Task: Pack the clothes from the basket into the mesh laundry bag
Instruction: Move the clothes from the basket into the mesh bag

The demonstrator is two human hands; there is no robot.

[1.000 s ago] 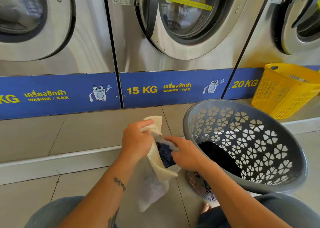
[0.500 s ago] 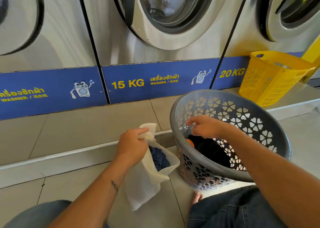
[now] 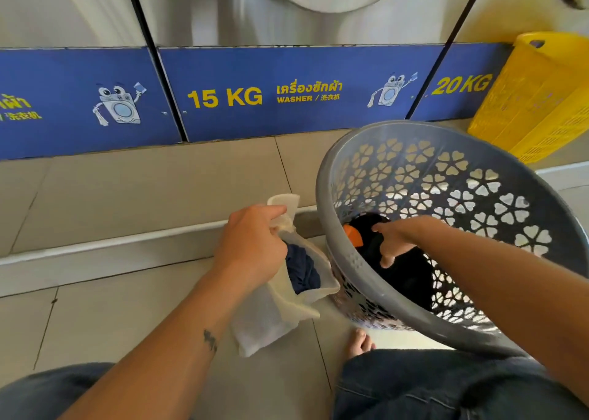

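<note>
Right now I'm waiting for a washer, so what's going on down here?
A person is packing laundry. The left hand grips the mouth of the mesh laundry bag, with a navy garment inside. The right hand reaches into the tilted grey basket, onto black clothing beside something orange.

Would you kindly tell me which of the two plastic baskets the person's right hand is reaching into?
The round grey flower-cutout basket; the right hand is inside. The yellow rectangular basket stands untouched.
</note>
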